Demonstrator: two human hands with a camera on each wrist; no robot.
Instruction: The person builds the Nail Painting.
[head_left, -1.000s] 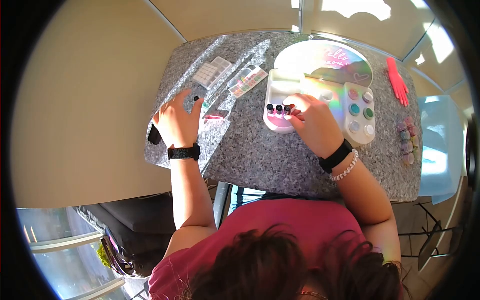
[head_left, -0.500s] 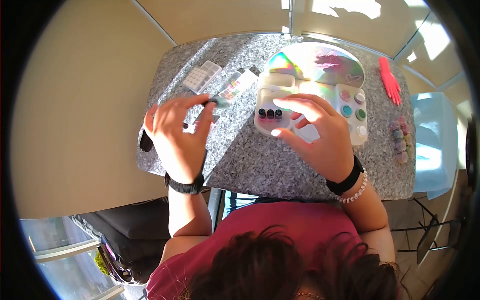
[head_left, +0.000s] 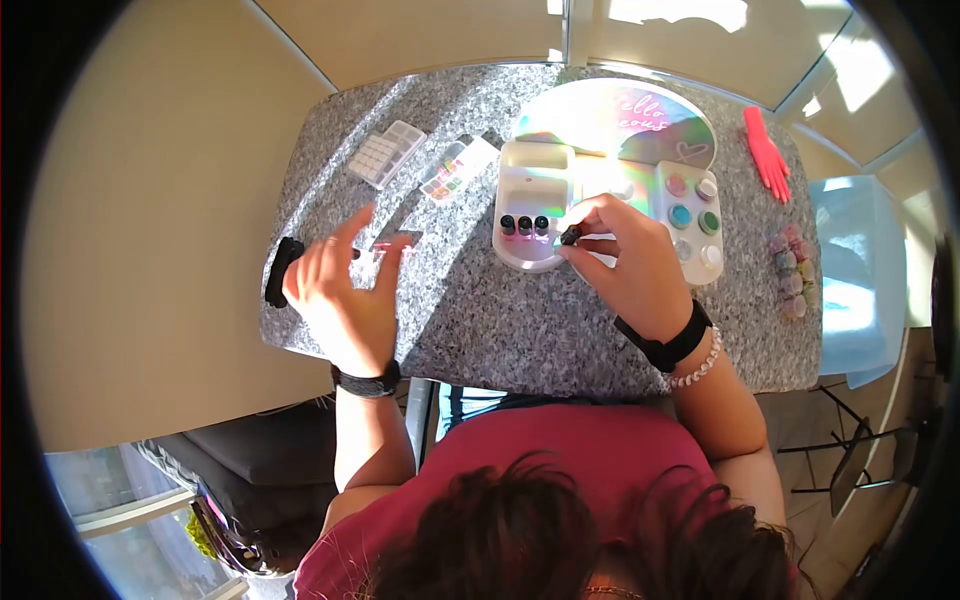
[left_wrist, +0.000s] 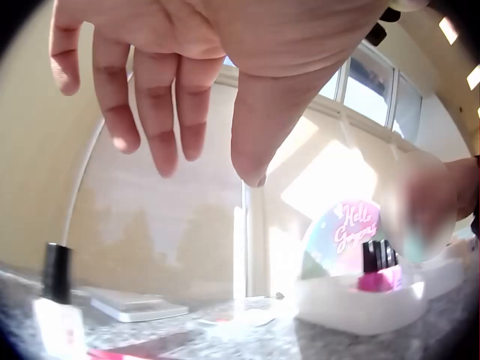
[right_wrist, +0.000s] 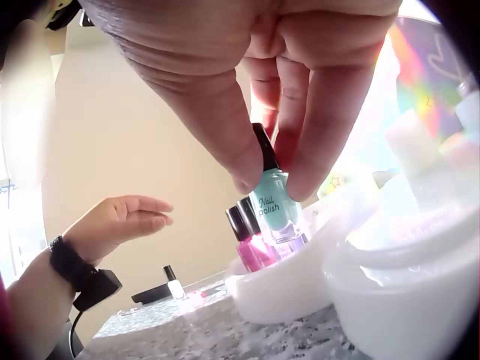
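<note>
My right hand pinches a teal nail polish bottle between thumb and fingers, the black cap upward. It holds the bottle over the front left compartment of a white vanity case. Three black-capped nail polish bottles stand in a row in that compartment, just left of the teal one; pink shows on the nearest in the left wrist view. My left hand hovers over the table's left side with thumb and fingers spread, holding nothing. A white nail polish bottle with a black cap stands close to it.
The case's raised back panel bears pink lettering, and round pots fill its right side. Behind my left hand lie a clear divided box and a nail sticker palette. A pink model hand and small jars lie at right.
The teal bottle went from the table into my left hand, then across to my right hand. My left hand has drawn back left without it. The third bottle in the row was let go.
</note>
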